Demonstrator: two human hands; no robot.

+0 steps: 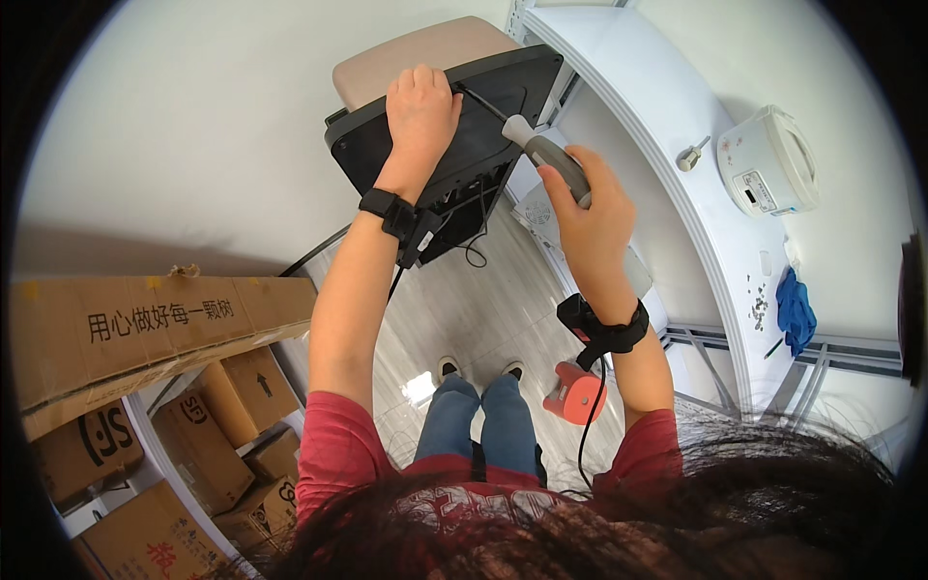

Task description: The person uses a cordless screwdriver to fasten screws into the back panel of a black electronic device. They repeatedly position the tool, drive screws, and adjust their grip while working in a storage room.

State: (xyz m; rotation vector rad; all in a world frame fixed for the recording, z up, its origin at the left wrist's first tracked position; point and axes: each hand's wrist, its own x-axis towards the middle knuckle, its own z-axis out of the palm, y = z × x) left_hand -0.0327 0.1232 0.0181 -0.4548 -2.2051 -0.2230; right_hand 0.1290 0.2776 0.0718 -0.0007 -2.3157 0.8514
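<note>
A black plastic panel [512, 87] stands tilted in front of me, with dark fittings and a hanging cable on its lower part. My left hand [423, 111] is closed over its upper edge, the fingers bent toward the far side. In my right hand [597, 217] is a screwdriver [561, 164] with a grey handle and a pale collar. Its dark shaft points up and left, and the tip meets the panel just right of my left hand; the exact contact spot is too small to make out. Behind the panel rises a beige rounded surface [416, 58].
On the right, a white shelf [643, 77] carries a rice cooker [768, 164], a small metal item [692, 155], scattered dark bits [758, 307] and a blue cloth [796, 314]. Cardboard boxes [184, 440] fill the left rack. A red object [574, 394] is below my right forearm.
</note>
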